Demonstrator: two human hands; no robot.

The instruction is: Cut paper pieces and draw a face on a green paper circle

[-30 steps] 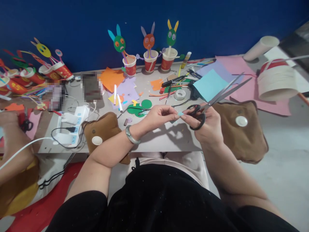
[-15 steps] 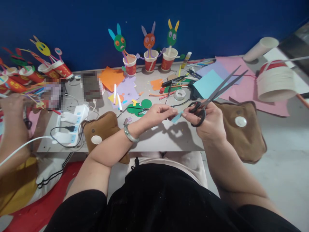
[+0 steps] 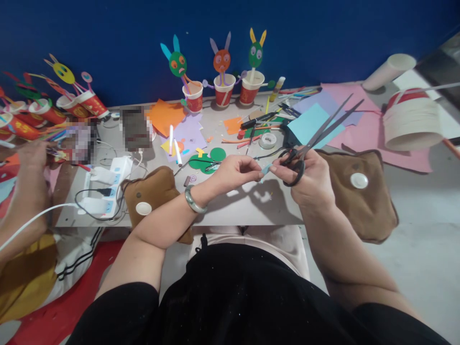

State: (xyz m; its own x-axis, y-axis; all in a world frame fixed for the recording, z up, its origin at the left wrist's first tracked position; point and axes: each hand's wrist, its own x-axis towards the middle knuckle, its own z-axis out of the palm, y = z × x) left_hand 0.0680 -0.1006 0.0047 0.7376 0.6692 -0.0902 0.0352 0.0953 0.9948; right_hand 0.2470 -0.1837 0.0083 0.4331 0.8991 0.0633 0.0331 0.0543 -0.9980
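Flat grey tabletop (image 3: 244, 208), thin blue paper (image 3: 266, 169) between fingers (image 3: 254, 166), slim-bladed scissors (image 3: 319, 140)

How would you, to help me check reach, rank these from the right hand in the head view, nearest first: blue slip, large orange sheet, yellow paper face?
From the right hand:
1. Blue slip: close by its thumb.
2. Large orange sheet: well to its left.
3. Yellow paper face: far left.

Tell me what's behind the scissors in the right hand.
Behind the scissors show the light blue sheet, purple paper and, near the blade tips, pink paper. Whatever the scissors and the right hand cover can't be seen.
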